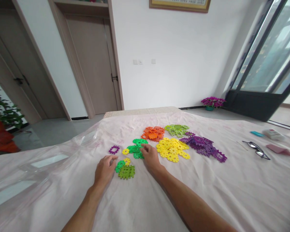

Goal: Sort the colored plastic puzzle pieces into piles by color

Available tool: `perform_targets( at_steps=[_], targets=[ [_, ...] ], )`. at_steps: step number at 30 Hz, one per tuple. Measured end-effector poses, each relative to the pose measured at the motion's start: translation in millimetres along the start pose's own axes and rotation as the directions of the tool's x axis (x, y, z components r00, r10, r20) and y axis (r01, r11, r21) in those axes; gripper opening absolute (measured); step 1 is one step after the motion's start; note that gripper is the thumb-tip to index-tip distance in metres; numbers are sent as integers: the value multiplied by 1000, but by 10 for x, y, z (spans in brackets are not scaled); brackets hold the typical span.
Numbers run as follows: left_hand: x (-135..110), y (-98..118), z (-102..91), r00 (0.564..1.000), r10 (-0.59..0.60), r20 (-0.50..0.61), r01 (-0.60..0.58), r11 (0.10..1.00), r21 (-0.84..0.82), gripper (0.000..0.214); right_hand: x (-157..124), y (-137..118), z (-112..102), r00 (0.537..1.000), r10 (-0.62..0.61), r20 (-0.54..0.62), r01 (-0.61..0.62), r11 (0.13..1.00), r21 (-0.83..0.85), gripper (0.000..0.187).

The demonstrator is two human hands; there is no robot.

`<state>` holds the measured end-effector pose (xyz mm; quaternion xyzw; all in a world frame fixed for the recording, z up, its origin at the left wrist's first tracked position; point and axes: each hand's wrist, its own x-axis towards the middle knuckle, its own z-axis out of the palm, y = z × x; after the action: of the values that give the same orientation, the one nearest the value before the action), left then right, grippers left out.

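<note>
My right hand (150, 155) reaches into the pile of green notched plastic discs (136, 150). Its thumb and forefinger close on a green disc there, partly hidden by the fingers. Beside the small group on the left, my left hand (105, 169) rests on the cloth, fingers bent, thumb a little apart, with nothing visible in it. This group has green discs (120, 165), a yellow disc (127, 161) and an olive-green square piece (126, 172) with toothed edges. A purple square frame (114, 149) and a single yellow disc (125, 151) lie just beyond.
Piles of orange (153, 133), light green (177, 130), yellow (172, 149) and purple pieces (203, 146) sit farther back and right. Eyeglasses (256, 149) and a pink cloth (279, 149) lie at the right. Clear plastic containers (49, 161) stand at the left.
</note>
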<state>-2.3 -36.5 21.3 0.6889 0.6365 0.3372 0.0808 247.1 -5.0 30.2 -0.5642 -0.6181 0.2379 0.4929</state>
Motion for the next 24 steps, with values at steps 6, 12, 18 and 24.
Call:
perform_targets(
  at_steps=[6, 12, 18, 24],
  targets=[
    [14, 110, 55, 973, 228, -29, -229, 973, -26, 35, 5, 103, -38, 996, -71, -58, 68, 996, -54, 28],
    [62, 211, 231, 948, 279, 157, -291, 955, 60, 55, -154, -106, -36, 942, -257, 218, 303, 928, -217, 28],
    [75, 230, 233, 930, 289, 226, -318, 943, 102, 50, -178, -164, -45, 906, -231, 353, 350, 879, -323, 35],
    [43, 376, 72, 921, 329, 208, -330, 943, -28, 34, -187, -164, -59, 898, -237, 370, 364, 874, -323, 30]
  ],
)
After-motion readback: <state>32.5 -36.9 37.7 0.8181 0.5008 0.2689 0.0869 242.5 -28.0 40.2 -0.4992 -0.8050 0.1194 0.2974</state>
